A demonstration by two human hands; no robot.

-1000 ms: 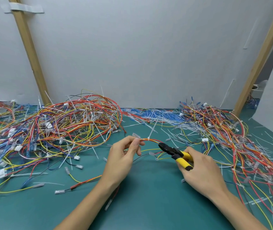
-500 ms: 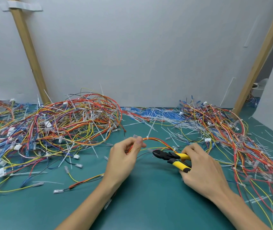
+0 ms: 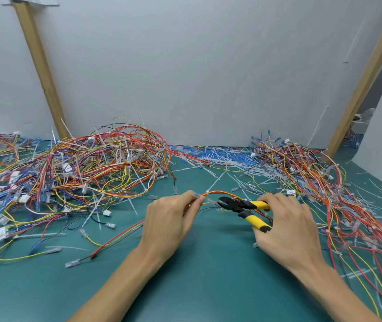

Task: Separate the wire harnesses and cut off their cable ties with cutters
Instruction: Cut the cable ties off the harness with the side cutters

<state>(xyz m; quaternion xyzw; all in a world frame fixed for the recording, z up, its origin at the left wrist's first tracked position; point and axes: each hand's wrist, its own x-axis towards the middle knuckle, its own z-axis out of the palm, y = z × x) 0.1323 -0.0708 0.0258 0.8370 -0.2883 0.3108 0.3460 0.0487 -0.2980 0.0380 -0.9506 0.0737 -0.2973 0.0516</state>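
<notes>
My left hand (image 3: 170, 220) pinches an orange, red and yellow wire harness (image 3: 217, 193) just above the green mat. A white cable tie (image 3: 207, 191) wraps the harness a little right of my fingertips. My right hand (image 3: 286, 223) grips yellow-handled cutters (image 3: 246, 209). Their black jaws point left, are slightly apart and sit right beside the harness, close to my left fingertips.
A big tangle of harnesses (image 3: 80, 173) fills the left of the green mat (image 3: 208, 275). Another pile (image 3: 324, 182) runs down the right side. Cut white and blue ties (image 3: 220, 159) litter the back. Loose wires with connectors (image 3: 46, 247) lie front left. Wooden posts (image 3: 41, 70) lean on the wall.
My right hand has brought the cutters down and left, from above the harness to right beside my left fingertips. My left hand has kept its pinch on the harness.
</notes>
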